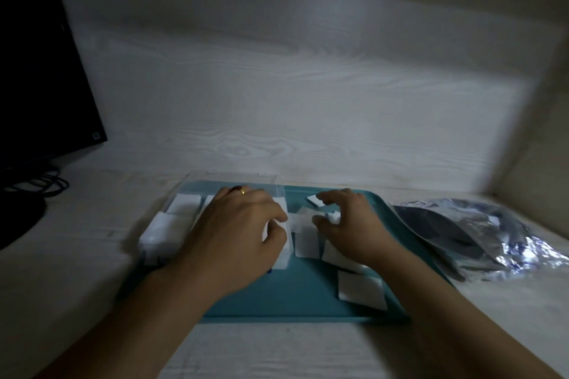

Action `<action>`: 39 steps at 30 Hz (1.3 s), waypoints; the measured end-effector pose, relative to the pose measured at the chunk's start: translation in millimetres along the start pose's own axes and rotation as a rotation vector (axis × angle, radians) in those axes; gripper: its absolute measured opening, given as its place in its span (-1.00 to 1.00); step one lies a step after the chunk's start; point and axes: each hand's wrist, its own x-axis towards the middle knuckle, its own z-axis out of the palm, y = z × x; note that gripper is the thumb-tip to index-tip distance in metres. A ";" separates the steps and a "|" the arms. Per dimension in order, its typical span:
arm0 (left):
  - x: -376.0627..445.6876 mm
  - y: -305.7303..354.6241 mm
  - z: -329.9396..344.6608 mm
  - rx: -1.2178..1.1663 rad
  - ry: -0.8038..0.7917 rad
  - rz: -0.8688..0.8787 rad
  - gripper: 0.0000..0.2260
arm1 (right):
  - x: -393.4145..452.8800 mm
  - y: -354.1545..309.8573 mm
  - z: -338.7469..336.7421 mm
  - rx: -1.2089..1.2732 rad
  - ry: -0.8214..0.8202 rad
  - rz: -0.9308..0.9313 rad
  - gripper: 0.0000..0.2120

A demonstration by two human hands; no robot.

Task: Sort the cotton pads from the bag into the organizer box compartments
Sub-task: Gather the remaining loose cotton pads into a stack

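Your left hand [243,224] lies over the clear organizer box [172,218], fingers curled; whether it grips anything is hidden. Your right hand [348,221] hovers with curled fingers over loose square cotton pads [361,289] on the teal tray [277,298], perhaps pinching one, though blur hides it. More white pads fill the box's left compartments. A crinkled silvery bag [480,231] lies right of the tray; a dark monitor [40,71] stands far left. No writing is readable.

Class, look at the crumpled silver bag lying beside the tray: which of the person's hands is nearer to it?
Right. The right hand is over the teal tray, just left of the silver bag; the left hand is farther left, over the clear organizer box.
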 end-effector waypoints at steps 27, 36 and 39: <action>-8.3 18.5 24.6 -0.283 0.252 -0.126 -0.75 | -26.4 -3.1 -38.2 0.445 -0.006 -0.063 -0.77; 1.7 43.4 18.5 -1.223 0.068 -0.713 -0.84 | -41.9 -29.4 -24.9 1.017 -0.168 0.166 -0.82; 1.6 39.1 19.2 -1.375 0.062 -0.783 -0.78 | -42.1 -32.3 -23.1 0.923 -0.047 0.147 -0.84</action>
